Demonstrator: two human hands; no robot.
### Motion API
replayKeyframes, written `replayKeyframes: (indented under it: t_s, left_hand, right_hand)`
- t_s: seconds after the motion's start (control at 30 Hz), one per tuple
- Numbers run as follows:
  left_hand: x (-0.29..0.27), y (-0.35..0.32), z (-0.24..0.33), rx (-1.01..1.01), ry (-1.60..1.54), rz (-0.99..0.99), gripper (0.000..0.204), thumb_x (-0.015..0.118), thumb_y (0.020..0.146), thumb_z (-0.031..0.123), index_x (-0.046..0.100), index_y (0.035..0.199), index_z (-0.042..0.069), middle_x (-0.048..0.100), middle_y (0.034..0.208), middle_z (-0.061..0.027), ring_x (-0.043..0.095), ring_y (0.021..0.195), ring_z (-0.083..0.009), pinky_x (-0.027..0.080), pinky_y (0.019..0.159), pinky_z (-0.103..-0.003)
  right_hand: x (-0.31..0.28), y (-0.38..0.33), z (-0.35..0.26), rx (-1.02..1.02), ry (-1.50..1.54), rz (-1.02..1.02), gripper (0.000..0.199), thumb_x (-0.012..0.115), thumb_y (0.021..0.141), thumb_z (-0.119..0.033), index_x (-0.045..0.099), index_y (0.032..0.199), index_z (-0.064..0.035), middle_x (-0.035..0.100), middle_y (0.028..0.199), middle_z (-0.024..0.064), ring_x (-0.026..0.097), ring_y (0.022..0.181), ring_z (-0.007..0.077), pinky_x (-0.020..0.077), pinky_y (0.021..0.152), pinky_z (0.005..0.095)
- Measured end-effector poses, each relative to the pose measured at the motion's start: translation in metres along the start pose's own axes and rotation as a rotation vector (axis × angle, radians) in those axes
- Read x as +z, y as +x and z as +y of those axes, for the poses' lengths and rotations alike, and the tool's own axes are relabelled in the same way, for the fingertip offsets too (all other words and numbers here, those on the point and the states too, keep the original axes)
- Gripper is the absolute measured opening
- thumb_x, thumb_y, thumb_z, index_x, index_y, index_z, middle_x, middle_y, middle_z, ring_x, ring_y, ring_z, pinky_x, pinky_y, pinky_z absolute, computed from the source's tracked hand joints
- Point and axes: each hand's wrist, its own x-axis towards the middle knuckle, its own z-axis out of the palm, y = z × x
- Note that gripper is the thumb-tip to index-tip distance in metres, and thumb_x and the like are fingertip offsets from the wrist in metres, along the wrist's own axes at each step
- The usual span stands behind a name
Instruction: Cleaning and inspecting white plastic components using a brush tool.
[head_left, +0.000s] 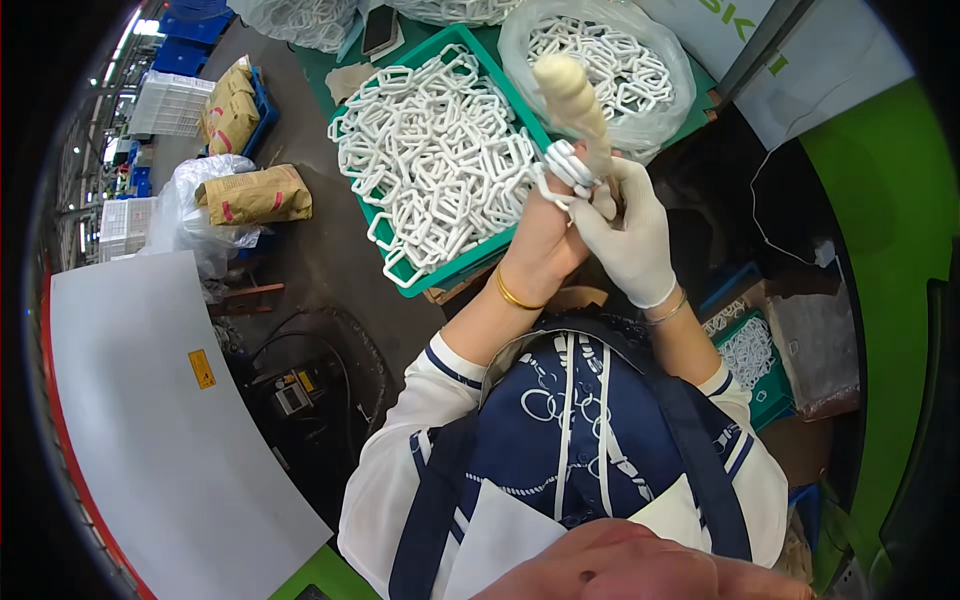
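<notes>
Several white plastic links (569,168) are bunched in my left hand (548,238), which is bare and closed round them, with a gold bangle at the wrist. Against it, my right hand (636,232) wears a white glove, its fingers bent and closed. A cream-coloured, tapered, ridged piece (572,95) sticks up from between the hands. Its lower end disappears at the right glove's fingers, so the exact hold is partly hidden. Just left of the hands stands a green crate (462,262) heaped with loose white links (430,150).
A clear bag (680,95) of white links stands beyond the hands. A phone (380,30) lies behind the crate. Lower right is another green crate (765,405) with small white pieces. A white panel (150,400) fills the left side; a brown paper sack (258,195) lies beyond it.
</notes>
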Motion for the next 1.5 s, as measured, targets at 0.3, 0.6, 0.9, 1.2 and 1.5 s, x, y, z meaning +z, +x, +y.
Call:
replayKeyframes:
  t_s: [0.3, 0.6, 0.9, 1.2, 1.5]
  left_hand:
    - [-0.001, -0.007, -0.005, 0.127, 0.277, 0.041, 0.019, 0.048, 0.102, 0.010, 0.055, 0.119, 0.007, 0.062, 0.103, -0.0051, 0.061, 0.091, -0.0139, 0.052, 0.081, -0.029]
    - [0.026, -0.007, 0.040, 0.961, 1.936, -0.302, 0.035, 0.062, 0.073, -0.007, 0.062, 0.108, 0.002, 0.061, 0.107, -0.0154, 0.060, 0.096, -0.0344, 0.050, 0.082, -0.037]
    - [-0.005, 0.014, 0.019, 0.062, 0.250, -0.129, 0.025, 0.058, 0.101, 0.028, 0.066, 0.101, 0.004, 0.064, 0.107, -0.0067, 0.060, 0.099, -0.0190, 0.049, 0.086, -0.037]
    - [0.005, 0.010, -0.006, -0.119, 0.071, -0.241, 0.053, 0.043, 0.105, 0.028, 0.035, 0.150, 0.003, 0.047, 0.146, -0.0176, 0.042, 0.139, -0.0300, 0.034, 0.118, -0.041]
    - [-0.011, 0.013, -0.007, -0.067, -0.062, -0.246, 0.043, 0.055, 0.100, 0.013, 0.047, 0.141, 0.003, 0.048, 0.147, -0.0137, 0.043, 0.139, -0.0275, 0.036, 0.117, -0.040]
  right_hand:
    - [-0.010, 0.001, 0.008, 0.017, 0.002, 0.012, 0.044, 0.067, 0.085, -0.005, 0.054, 0.126, 0.0010, 0.061, 0.104, 0.0027, 0.056, 0.093, 0.0064, 0.0474, 0.084, 0.0238]
    - [-0.031, 0.002, -0.031, 0.127, -0.382, -0.157, 0.032, 0.065, 0.084, -0.006, 0.057, 0.115, 0.0020, 0.060, 0.089, 0.0009, 0.054, 0.078, 0.0051, 0.0455, 0.070, 0.0231]
    - [-0.032, 0.001, -0.017, 0.123, 0.072, 0.158, 0.029, 0.062, 0.090, -0.006, 0.057, 0.117, 0.0007, 0.051, 0.089, -0.0047, 0.045, 0.075, 0.0025, 0.0389, 0.067, 0.0188]
    - [-0.016, 0.004, -0.008, 0.090, -0.096, 0.043, 0.024, 0.071, 0.087, -0.019, 0.063, 0.102, -0.0016, 0.055, 0.077, 0.0012, 0.049, 0.070, 0.0067, 0.0448, 0.066, 0.0254]
    - [-0.021, 0.004, -0.012, 0.067, -0.165, 0.343, 0.024, 0.068, 0.089, -0.012, 0.059, 0.107, 0.0006, 0.051, 0.081, -0.0037, 0.044, 0.071, 0.0025, 0.0389, 0.062, 0.0199]
